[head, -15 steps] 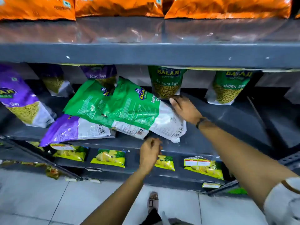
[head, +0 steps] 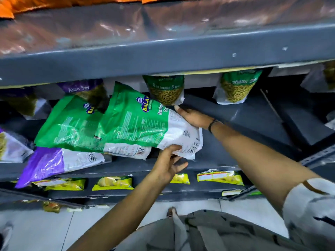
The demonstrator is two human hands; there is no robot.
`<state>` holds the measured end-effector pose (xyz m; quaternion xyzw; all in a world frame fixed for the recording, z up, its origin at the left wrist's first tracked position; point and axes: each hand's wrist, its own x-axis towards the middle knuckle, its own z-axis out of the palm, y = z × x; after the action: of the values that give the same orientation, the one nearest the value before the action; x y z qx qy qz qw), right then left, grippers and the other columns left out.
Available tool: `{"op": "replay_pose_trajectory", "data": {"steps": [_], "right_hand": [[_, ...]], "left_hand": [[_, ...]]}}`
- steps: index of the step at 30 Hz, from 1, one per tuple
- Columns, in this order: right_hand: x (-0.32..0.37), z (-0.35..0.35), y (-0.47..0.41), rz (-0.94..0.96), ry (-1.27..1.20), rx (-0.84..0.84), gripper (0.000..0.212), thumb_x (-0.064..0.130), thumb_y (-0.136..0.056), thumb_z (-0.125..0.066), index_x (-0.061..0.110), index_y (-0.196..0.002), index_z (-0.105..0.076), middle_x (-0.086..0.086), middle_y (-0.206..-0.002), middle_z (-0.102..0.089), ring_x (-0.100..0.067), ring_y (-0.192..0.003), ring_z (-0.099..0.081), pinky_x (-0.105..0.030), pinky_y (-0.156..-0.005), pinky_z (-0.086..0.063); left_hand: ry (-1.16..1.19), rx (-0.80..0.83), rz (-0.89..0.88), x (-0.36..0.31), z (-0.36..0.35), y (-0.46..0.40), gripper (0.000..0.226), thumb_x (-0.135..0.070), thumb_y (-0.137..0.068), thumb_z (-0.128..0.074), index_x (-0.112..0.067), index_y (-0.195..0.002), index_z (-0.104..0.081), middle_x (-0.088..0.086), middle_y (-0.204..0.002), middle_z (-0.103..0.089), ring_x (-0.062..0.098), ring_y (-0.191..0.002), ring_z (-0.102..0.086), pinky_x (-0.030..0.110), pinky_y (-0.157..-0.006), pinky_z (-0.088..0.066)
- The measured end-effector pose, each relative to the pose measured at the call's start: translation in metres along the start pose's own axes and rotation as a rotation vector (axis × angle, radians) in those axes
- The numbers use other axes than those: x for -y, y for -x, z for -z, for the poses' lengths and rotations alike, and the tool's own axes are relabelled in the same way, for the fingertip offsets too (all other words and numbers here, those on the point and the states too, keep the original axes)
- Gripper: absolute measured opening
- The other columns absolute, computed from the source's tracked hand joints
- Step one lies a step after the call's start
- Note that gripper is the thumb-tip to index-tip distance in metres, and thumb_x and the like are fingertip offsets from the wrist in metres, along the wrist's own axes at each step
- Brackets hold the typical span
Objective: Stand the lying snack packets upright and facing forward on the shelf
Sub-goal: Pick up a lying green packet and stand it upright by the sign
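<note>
1. Grey metal shelf [head: 235, 113]: the middle tier of a store rack, carrying both lying and standing snack packets.
2. Topmost green-and-white plastic Ratlami Sev packet [head: 137, 122]: lies flat with its printed back upward and its white barcoded end toward the shelf's front edge, overlapping a second green-and-white packet [head: 67, 124] to its left.
3. Purple-and-white plastic packet [head: 49, 163]: lies flat beneath the two green ones, its purple end hanging past the shelf's front lip.
4. Left hand [head: 167, 165]: partly closed at the topmost packet's white lower corner, thumb on top of the film and fingers curled below it.
5. Right hand [head: 194, 117]: laid against the same packet's right edge with fingers slightly bent; whether they grip or merely press cannot be told. A dark band circles the wrist.
6. Upright green Ratlami Sev pouches [head: 165, 91]: stand at the back of the shelf, facing forward, beside an upright purple Aloo Sev pouch [head: 85, 91].
</note>
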<state>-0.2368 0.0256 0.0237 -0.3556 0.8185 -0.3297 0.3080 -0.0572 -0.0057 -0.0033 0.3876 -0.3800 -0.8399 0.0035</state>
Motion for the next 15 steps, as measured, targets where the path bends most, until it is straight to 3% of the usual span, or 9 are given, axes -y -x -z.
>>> {"op": "replay_pose_trajectory", "data": {"steps": [3,5,6,9,12,15], "right_hand": [[-0.020,0.013,0.029,-0.074,-0.095,-0.110,0.061,0.069,-0.089,-0.025,0.031,-0.119,-0.061,-0.009,-0.122,-0.065,-0.024,-0.113,-0.058,-0.028,-0.091,-0.035],[-0.038,0.027,0.052,-0.088,-0.174,-0.208,0.053,0.068,-0.089,-0.026,0.034,-0.096,-0.065,-0.002,-0.095,-0.069,-0.018,-0.089,-0.061,-0.029,-0.086,-0.039],[-0.049,0.034,0.061,-0.093,-0.222,-0.253,0.050,0.067,-0.090,-0.026,0.033,-0.095,-0.063,-0.002,-0.097,-0.069,-0.017,-0.089,-0.060,-0.031,-0.088,-0.042],[-0.082,0.059,0.086,-0.117,-0.432,-0.378,0.059,0.061,-0.092,-0.028,0.022,-0.127,-0.056,-0.005,-0.136,-0.057,-0.021,-0.125,-0.052,-0.036,-0.111,-0.036],[-0.116,0.078,0.103,-0.101,-0.662,-0.521,0.049,0.044,-0.098,-0.027,0.018,-0.133,-0.050,-0.006,-0.143,-0.051,-0.018,-0.132,-0.045,-0.040,-0.117,-0.030],[-0.143,0.079,0.116,-0.122,-0.916,-0.587,0.047,0.042,-0.100,-0.025,0.020,-0.136,-0.046,-0.002,-0.142,-0.050,-0.016,-0.130,-0.044,-0.035,-0.115,-0.031]], "left_hand": [[-0.040,0.037,-0.046,0.008,-0.020,-0.003,0.015,-0.017,-0.083,-0.061,-0.018,-0.098,-0.060,0.001,-0.086,-0.065,0.015,-0.080,-0.061,0.032,-0.068,-0.054],[-0.049,0.064,-0.112,0.011,-0.040,-0.006,0.030,-0.014,-0.080,-0.066,-0.017,-0.109,-0.061,0.001,-0.090,-0.070,0.014,-0.080,-0.066,0.026,-0.058,-0.057],[-0.069,0.082,-0.153,0.011,-0.051,-0.007,0.031,-0.012,-0.078,-0.068,-0.017,-0.108,-0.062,0.000,-0.088,-0.072,0.013,-0.078,-0.068,0.024,-0.057,-0.057],[-0.260,0.197,-0.274,0.006,-0.083,-0.017,0.020,-0.005,-0.076,-0.069,-0.019,-0.091,-0.069,-0.006,-0.080,-0.076,0.011,-0.076,-0.071,0.022,-0.060,-0.057],[-0.468,0.285,-0.364,-0.007,-0.117,-0.034,0.030,0.001,-0.073,-0.071,-0.018,-0.094,-0.064,-0.004,-0.086,-0.075,0.012,-0.080,-0.070,0.027,-0.063,-0.057],[-0.646,0.368,-0.357,-0.019,-0.141,-0.056,0.043,0.004,-0.073,-0.070,-0.014,-0.110,-0.057,0.000,-0.101,-0.069,0.010,-0.090,-0.067,0.021,-0.074,-0.056]]}}
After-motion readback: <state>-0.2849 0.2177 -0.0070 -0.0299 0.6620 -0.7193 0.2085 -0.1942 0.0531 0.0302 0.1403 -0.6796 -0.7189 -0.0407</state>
